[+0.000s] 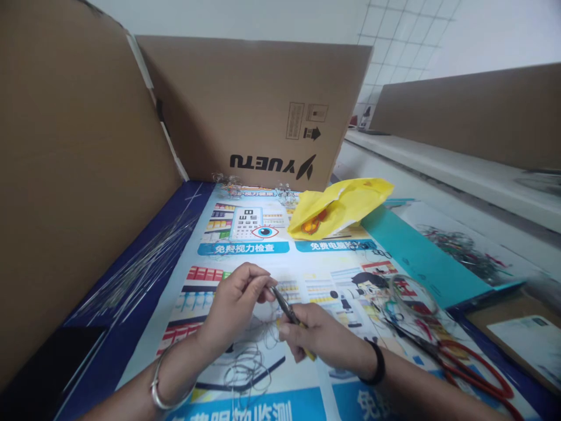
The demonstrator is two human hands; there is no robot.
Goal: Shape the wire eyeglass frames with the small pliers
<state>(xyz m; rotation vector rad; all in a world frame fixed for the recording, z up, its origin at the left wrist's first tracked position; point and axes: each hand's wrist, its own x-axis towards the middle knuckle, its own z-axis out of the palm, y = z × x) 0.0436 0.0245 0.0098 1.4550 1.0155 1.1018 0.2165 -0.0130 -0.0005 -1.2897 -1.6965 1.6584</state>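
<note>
My right hand (318, 333) is closed around a pair of pliers (284, 304) with dark jaws and yellow on the handles. Their jaws point up and left to the fingertips of my left hand (243, 292). That hand is closed in a pinch at the plier tips; what sits between the fingers is too small to make out. Thin wire loops (248, 371) lie on the printed sheet (302, 403) below my hands. To the right of my right hand are red-handled scissors (475, 362), their blades towards a tangle of wire (407, 298).
Cardboard panels (210, 111) stand at the back and left. A yellow pouch (350, 202) with orange pieces inside lies beyond my hands. Straight thin wires (144, 269) are spread at the left, near a dark flat object (56, 356). More tangled pieces (464, 251) lie beside a teal folder (421, 257).
</note>
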